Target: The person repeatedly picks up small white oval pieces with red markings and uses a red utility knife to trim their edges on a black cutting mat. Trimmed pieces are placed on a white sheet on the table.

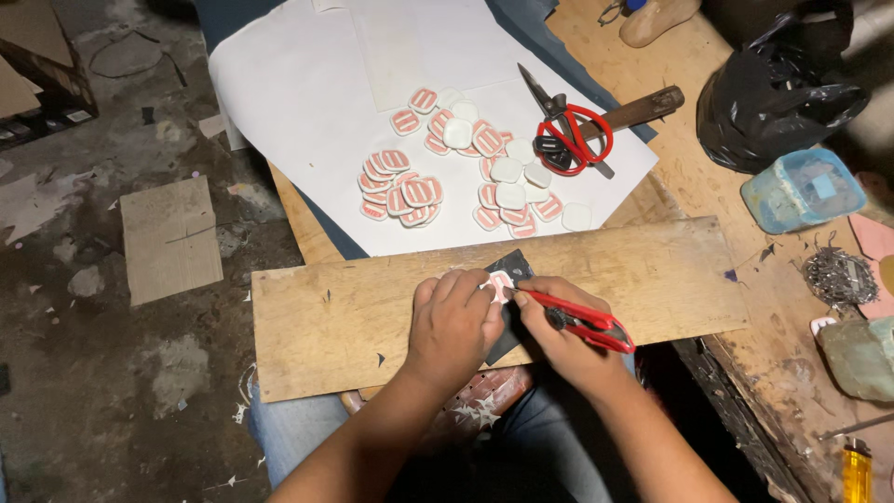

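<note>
My left hand presses a small white-and-red patch onto a black piece of material that lies on a wooden board across my lap. My right hand grips red-handled snips, whose tip touches the patch's edge. Beyond the board, several more white-and-red patches lie scattered on a white sheet.
Red-handled scissors and a wooden-handled tool rest at the sheet's right edge. On the workbench to the right are a black plastic bag, a blue tub, a heap of metal bits and a yellow lighter. Dirty floor with cardboard lies to the left.
</note>
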The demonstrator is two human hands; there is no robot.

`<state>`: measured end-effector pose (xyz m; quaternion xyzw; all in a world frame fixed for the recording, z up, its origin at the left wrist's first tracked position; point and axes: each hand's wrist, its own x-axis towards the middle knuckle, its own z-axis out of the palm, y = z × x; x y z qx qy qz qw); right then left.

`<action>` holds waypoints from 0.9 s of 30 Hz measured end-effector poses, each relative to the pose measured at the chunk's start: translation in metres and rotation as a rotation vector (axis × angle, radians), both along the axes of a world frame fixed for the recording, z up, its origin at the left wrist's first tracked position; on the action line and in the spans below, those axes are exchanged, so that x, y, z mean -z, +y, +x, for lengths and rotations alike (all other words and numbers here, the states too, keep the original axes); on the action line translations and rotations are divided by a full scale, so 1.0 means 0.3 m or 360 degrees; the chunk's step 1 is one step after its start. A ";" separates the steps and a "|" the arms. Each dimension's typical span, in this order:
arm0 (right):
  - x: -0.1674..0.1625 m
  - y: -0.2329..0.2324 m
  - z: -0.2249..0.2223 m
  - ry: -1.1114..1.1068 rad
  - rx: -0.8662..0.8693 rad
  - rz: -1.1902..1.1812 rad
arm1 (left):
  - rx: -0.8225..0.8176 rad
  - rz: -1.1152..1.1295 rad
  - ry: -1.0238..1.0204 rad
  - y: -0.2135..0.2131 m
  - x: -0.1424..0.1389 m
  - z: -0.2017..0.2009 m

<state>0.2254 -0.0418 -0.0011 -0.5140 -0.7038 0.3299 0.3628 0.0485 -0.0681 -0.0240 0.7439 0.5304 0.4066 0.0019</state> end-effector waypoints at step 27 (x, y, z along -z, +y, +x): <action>0.140 0.001 -0.020 0.1395 0.0282 -0.0380 | 0.0017 -0.0237 -0.0146 0.003 -0.040 -0.025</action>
